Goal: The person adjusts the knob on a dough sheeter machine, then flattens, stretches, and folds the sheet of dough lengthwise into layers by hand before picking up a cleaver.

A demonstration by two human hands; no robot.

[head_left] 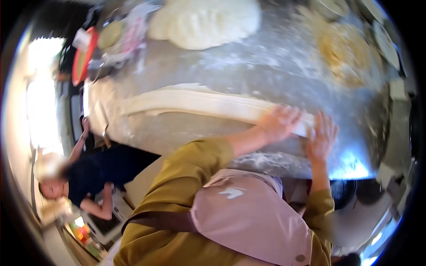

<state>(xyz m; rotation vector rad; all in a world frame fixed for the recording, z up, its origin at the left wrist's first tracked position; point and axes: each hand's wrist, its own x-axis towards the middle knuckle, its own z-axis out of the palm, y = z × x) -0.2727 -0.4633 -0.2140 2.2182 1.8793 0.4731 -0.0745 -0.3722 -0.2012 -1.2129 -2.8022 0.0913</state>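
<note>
A long, flat strip of dough (195,101) lies across the floured metal worktop (248,75), with a lengthwise crease or edge along its top. My left hand (280,122) rests on the strip near its right end, fingers stretched out and slightly blurred. At the very end of the strip is my right hand (322,136), its fingers extended flat and a little apart, touching or just beside the dough. A big, soft lump of dough (204,22) sits beyond the strip at the top of the view.
Yellowish crumbs or flour (348,55) spread at the far right, near several dishes (385,44). A red-rimmed tray (84,57) and a plastic bag (131,33) lie at the far left. A co-worker in dark clothing (108,166) stands beyond the worktop's left end.
</note>
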